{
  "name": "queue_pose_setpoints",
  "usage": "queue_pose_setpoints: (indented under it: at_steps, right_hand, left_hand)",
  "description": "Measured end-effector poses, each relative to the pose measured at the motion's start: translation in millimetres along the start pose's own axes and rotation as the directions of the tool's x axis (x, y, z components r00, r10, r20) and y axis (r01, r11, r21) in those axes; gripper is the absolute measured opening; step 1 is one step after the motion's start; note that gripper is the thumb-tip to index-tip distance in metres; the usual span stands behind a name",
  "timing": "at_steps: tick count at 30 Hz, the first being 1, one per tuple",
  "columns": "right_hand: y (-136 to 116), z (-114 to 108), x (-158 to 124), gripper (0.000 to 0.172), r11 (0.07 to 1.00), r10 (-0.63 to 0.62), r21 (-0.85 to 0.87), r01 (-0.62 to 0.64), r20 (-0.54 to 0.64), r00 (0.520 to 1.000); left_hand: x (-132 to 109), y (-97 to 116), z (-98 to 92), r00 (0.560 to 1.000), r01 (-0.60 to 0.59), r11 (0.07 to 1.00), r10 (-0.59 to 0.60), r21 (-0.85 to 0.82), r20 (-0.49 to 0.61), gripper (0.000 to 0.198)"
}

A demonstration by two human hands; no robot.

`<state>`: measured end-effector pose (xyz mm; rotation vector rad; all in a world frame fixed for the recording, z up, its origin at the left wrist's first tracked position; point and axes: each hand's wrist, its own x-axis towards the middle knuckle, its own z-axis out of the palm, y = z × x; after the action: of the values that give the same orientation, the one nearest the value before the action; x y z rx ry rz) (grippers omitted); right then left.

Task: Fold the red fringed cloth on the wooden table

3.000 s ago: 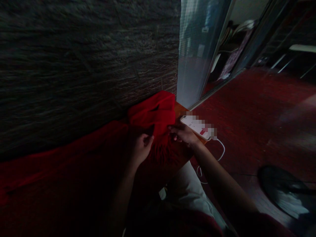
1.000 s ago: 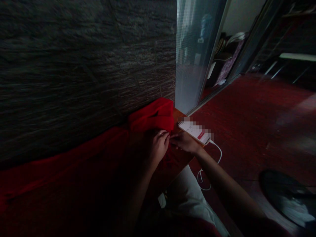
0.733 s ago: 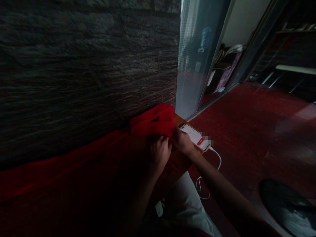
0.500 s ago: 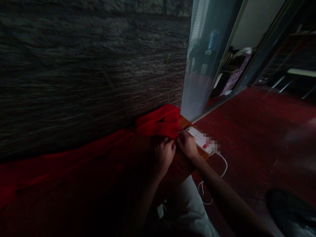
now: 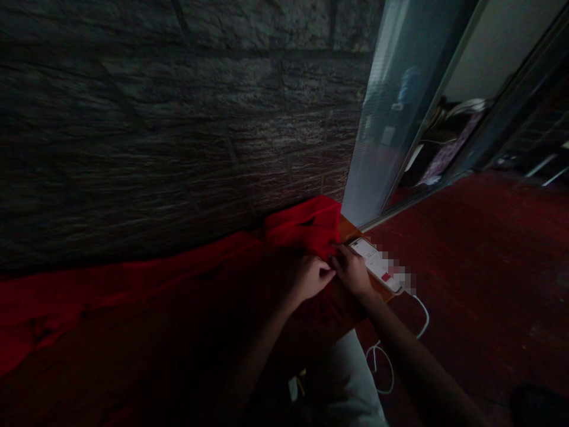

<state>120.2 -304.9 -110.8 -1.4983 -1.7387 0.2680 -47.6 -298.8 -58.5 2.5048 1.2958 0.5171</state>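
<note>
A folded piece of red cloth (image 5: 306,222) lies on the wooden table (image 5: 349,228) against the wall. At its near right corner my right hand (image 5: 352,271) is closed, the fingertips gripping the cloth's edge. My left hand (image 5: 311,277) is just to the left and nearer to me, thumb and fingers pinched together close to the right fingertips. What lies in that pinch is too dark and small to tell. A phone (image 5: 376,264) with a lit screen lies beside my right hand, on the table's right edge.
A white cable (image 5: 424,314) runs from the phone and loops down beside my leg. More red fabric (image 5: 133,276) stretches left along the stone wall (image 5: 200,118). A glass door (image 5: 382,130) stands beyond the table, with red floor (image 5: 484,255) on the right.
The view has swung left, so things sit further right in the picture. My left hand has turned, its pinched thumb and fingers now showing just below the right fingertips. The right hand stays at the cloth corner.
</note>
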Motion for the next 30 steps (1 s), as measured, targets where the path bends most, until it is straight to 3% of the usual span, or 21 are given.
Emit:
queue_pose_setpoints:
  at_steps: [1, 2, 4, 5, 7, 9, 15, 24, 27, 30]
  right_hand:
    - [0, 1, 0, 0.032, 1.0, 0.002, -0.005, -0.002, -0.004, 1.0]
    - [0, 3, 0, 0.031, 1.0, 0.008, -0.015, -0.008, -0.008, 1.0]
    - [-1, 6, -1, 0.031, 0.998, 0.026, -0.049, -0.027, -0.007, 1.0]
    - [-3, 7, -1, 0.03, 0.997, 0.038, -0.07, -0.038, -0.004, 0.999]
    - [-6, 8, -1, 0.029, 0.992, 0.06, -0.111, -0.059, 0.01, 0.998]
    - [-8, 9, -2, 0.028, 0.987, 0.076, -0.142, -0.071, 0.029, 0.997]
    - [-11, 4, -3, 0.031, 0.984, 0.052, -0.172, -0.039, 0.07, 0.996]
    - [-7, 5, -6, 0.037, 0.977, -0.018, -0.21, 0.04, 0.105, 0.994]
    - [-7, 2, -9, 0.036, 0.973, -0.067, -0.213, 0.085, 0.091, 0.994]
    - [-12, -9, 6, 0.034, 0.966, -0.086, -0.243, 0.092, 0.038, 0.996]
  left_hand:
    - [3, -14, -11.0, 0.999, 0.027, 0.999, -0.028, -0.022, -0.045, 0.025]
    - [7, -31, -21.9, 0.984, 0.089, 0.996, -0.087, 0.004, -0.157, 0.026]
    - [13, -65, -39.6, 0.903, 0.248, 0.963, -0.191, 0.106, -0.384, 0.025]
    - [15, -81, -45.0, 0.872, 0.324, 0.93, -0.222, 0.174, -0.436, 0.034]
    - [17, -107, -48.0, 0.881, 0.376, 0.882, -0.245, 0.285, -0.405, 0.051]
    - [16, -121, -43.5, 0.908, 0.366, 0.864, -0.25, 0.346, -0.335, 0.051]
    - [11, -128, -31.8, 0.885, 0.434, 0.815, -0.305, 0.385, -0.353, 0.036]
    - [8, -133, -24.0, 0.883, 0.413, 0.853, -0.291, 0.319, -0.367, 0.03]
    - [8, -134, -24.2, 0.882, 0.408, 0.863, -0.287, 0.299, -0.374, 0.031]
    - [8, -135, -29.1, 0.882, 0.415, 0.861, -0.3, 0.295, -0.364, 0.032]
